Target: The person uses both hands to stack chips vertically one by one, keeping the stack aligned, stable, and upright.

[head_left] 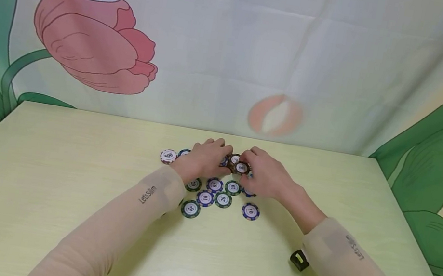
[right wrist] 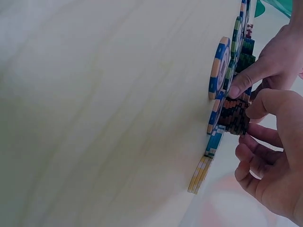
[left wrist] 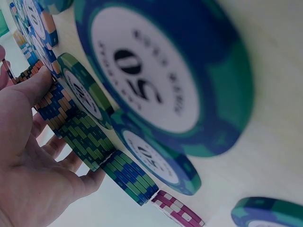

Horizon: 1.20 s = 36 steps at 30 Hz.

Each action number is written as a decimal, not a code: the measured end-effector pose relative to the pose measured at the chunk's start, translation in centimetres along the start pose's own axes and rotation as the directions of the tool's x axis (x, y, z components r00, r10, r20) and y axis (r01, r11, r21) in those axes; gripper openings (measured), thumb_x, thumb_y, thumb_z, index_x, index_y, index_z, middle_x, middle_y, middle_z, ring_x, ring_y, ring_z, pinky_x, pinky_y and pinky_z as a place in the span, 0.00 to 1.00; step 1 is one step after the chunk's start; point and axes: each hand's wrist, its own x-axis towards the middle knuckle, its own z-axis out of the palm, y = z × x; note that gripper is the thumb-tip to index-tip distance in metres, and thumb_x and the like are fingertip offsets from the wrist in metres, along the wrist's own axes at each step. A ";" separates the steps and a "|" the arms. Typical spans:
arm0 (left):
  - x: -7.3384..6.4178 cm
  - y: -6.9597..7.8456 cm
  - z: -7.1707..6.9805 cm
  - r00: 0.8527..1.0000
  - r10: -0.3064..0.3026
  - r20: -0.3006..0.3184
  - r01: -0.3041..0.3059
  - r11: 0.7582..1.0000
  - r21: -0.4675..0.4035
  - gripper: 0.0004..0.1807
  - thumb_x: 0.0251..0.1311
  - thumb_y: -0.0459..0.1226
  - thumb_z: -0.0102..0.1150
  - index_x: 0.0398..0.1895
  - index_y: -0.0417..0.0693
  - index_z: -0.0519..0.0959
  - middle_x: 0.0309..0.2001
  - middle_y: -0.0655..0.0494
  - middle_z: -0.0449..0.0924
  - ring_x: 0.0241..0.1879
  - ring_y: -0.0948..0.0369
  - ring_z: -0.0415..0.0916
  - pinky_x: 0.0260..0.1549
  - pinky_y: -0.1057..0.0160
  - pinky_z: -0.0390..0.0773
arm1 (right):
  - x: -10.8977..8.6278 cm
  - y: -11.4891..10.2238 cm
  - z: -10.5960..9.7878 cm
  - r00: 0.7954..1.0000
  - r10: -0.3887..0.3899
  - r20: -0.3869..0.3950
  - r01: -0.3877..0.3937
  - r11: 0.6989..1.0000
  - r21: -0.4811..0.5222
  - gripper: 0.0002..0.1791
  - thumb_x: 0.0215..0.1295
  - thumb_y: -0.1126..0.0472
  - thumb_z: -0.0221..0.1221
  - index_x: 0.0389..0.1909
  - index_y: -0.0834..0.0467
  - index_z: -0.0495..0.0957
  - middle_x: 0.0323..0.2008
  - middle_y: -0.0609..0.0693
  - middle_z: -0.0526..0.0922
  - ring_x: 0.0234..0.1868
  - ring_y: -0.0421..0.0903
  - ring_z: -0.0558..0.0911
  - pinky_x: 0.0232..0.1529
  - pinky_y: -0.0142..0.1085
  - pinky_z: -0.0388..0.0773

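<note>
My left hand (head_left: pixel 206 157) reaches around a stack of blue-and-orange poker chips (left wrist: pixel 56 106), thumb in front and fingers behind the row. At its right, a dark brown stack of chips (right wrist: pixel 234 116) stands between both hands. My right hand (head_left: pixel 267 174) pinches a dark poker chip marked 100 (head_left: pixel 241 167) over that stack, its fingers curled. Green chips (left wrist: pixel 87 139), then blue-and-green chips (left wrist: pixel 130 177) and red-and-white chips (left wrist: pixel 177 208), stand stacked along the row beside my left fingers. The palm sides of the fingers are partly hidden in the head view.
Several loose chips lie flat in front of the row, among them a blue chip marked 10 (head_left: pixel 250 211) and a green chip marked 50 (head_left: pixel 190 209). Light-blue chips (right wrist: pixel 215 142) and yellow chips (right wrist: pixel 200 175) stand at the right end. A printed curtain (head_left: pixel 217 59) hangs behind the table (head_left: pixel 43 176).
</note>
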 end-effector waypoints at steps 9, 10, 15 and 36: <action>0.0 0.1 0.0 1.000 0.000 0.005 0.000 1.000 0.005 0.28 0.71 0.53 0.61 0.68 0.51 0.71 0.63 0.48 0.70 0.60 0.47 0.69 0.59 0.37 0.71 | 0.2 0.1 0.1 1.000 0.010 -0.020 -0.010 1.000 0.014 0.21 0.64 0.62 0.63 0.58 0.62 0.80 0.50 0.56 0.78 0.46 0.50 0.79 0.47 0.44 0.80; 0.0 0.1 0.0 1.000 -0.002 0.005 0.002 1.000 0.004 0.28 0.71 0.52 0.61 0.68 0.51 0.71 0.62 0.48 0.70 0.60 0.47 0.69 0.59 0.37 0.71 | 0.2 0.1 0.2 1.000 0.013 -0.021 -0.012 1.000 0.014 0.22 0.65 0.63 0.63 0.59 0.62 0.80 0.51 0.56 0.78 0.47 0.50 0.79 0.48 0.44 0.80; 0.0 0.1 0.0 1.000 -0.009 0.004 0.009 1.000 0.011 0.28 0.71 0.53 0.61 0.68 0.50 0.71 0.63 0.48 0.70 0.60 0.48 0.69 0.59 0.37 0.71 | 0.4 0.1 0.2 0.999 0.027 -0.040 -0.027 1.000 0.013 0.22 0.66 0.64 0.64 0.60 0.62 0.79 0.54 0.58 0.79 0.53 0.53 0.80 0.52 0.47 0.80; 0.1 0.0 0.0 1.000 -0.002 0.008 0.002 1.000 -0.001 0.29 0.71 0.53 0.61 0.69 0.52 0.70 0.64 0.47 0.69 0.61 0.47 0.69 0.60 0.36 0.70 | 0.4 0.0 0.1 0.995 0.054 -0.080 -0.052 0.998 0.028 0.10 0.67 0.63 0.68 0.48 0.59 0.83 0.49 0.54 0.82 0.47 0.51 0.82 0.48 0.46 0.81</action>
